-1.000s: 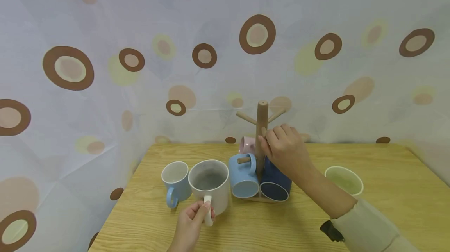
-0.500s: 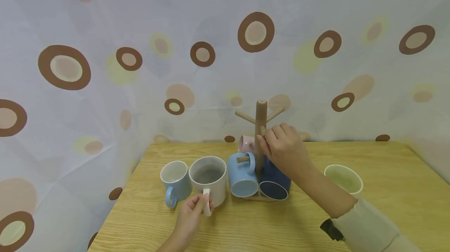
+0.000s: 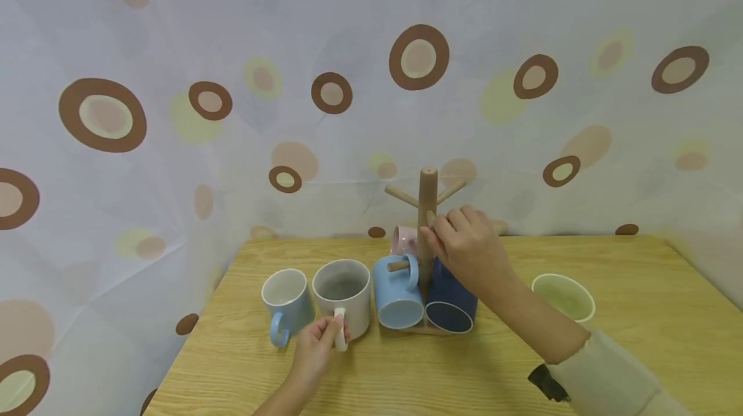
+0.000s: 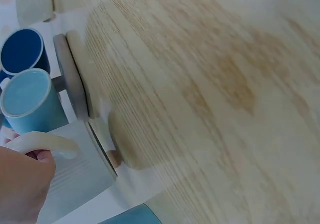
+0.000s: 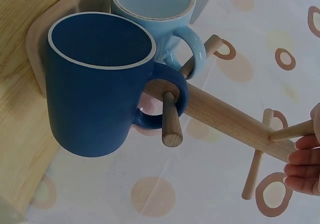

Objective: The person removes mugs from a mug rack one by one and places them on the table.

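Observation:
My left hand (image 3: 313, 348) pinches the handle of a white mug (image 3: 355, 309), which stands mouth up; whether its base touches the table I cannot tell. Beyond it is a wooden mug tree (image 3: 427, 193). The right hand (image 3: 471, 245) has its fingers curled round one of the tree's upper pegs (image 5: 292, 130). On lower pegs hang a light blue mug (image 3: 396, 287) and a dark blue mug (image 5: 100, 99), each by its handle. A pink mug (image 3: 404, 240) shows behind the post, partly hidden.
Left of the white mug stands a blue mug (image 3: 290, 313) with a white inside, upright. A pale green cup (image 3: 562, 300) is to the right, partly behind the right forearm. Behind the wooden table (image 3: 441, 380) hangs a patterned cloth (image 3: 360, 29).
The left hand has moved the white mug slightly away from me, and it looks lower in the head view. The right hand keeps its hold on the peg. The head view has shifted a little.

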Demonstrator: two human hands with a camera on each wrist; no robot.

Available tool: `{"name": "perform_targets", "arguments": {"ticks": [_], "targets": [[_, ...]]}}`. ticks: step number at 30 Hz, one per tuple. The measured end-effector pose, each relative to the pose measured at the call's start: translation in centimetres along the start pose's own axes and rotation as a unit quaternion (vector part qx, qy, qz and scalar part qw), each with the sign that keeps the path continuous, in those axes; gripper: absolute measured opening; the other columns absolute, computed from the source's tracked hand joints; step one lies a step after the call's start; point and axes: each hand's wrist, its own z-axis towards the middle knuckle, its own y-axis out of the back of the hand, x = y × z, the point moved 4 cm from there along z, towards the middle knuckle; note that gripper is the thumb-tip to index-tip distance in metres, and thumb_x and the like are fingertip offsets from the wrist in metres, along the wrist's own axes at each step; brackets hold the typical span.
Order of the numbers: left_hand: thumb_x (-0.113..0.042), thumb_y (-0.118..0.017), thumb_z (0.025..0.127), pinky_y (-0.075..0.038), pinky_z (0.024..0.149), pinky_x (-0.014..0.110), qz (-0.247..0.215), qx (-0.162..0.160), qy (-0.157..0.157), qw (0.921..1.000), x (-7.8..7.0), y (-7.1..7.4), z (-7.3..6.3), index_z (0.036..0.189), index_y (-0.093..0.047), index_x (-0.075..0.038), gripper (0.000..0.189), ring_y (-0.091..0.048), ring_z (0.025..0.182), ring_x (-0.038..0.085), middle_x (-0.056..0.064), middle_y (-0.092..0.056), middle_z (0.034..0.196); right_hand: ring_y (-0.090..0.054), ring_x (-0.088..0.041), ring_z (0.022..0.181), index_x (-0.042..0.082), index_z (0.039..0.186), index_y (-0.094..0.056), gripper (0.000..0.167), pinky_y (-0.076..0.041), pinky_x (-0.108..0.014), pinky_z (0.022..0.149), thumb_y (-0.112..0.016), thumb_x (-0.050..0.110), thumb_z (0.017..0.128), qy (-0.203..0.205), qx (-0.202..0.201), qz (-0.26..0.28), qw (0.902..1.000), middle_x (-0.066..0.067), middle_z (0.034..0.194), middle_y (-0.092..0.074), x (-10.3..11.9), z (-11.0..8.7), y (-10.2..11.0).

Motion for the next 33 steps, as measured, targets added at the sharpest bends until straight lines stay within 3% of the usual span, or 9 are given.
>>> {"name": "perform_targets", "arguments": {"ticks": [20,33], "targets": [[-0.009,-0.046,0.095,-0.050,0.071,0.017,0.013,-0.006,0.004,0.9999,0.82,0.37,0.72,0.095,-0.053,0.022,0.031,-0.059,0.069,0.002,-0.004,-0.062,0.071,-0.050,-0.026,0.057,-0.002,0.069,-0.055,0.046,-0.044,-0.035,0.050,-0.034,0.025,0.101,0.000,0.003,-0.004,1.0000,-0.011,0.061,-0.053,0.12,0.02,-0.12],[-0.011,-0.045,0.096,-0.052,0.076,0.019,0.043,0.011,0.005,0.9990,1.02,0.39,0.81,0.099,-0.055,0.019,0.032,-0.062,0.077,0.005,0.007,-0.067,0.084,-0.049,-0.027,0.057,-0.002,0.069,-0.054,0.044,-0.042,-0.036,0.050,-0.036,0.024,0.100,-0.010,-0.007,0.010,0.9999,-0.012,0.061,-0.053,0.09,-0.08,-0.22]]}}
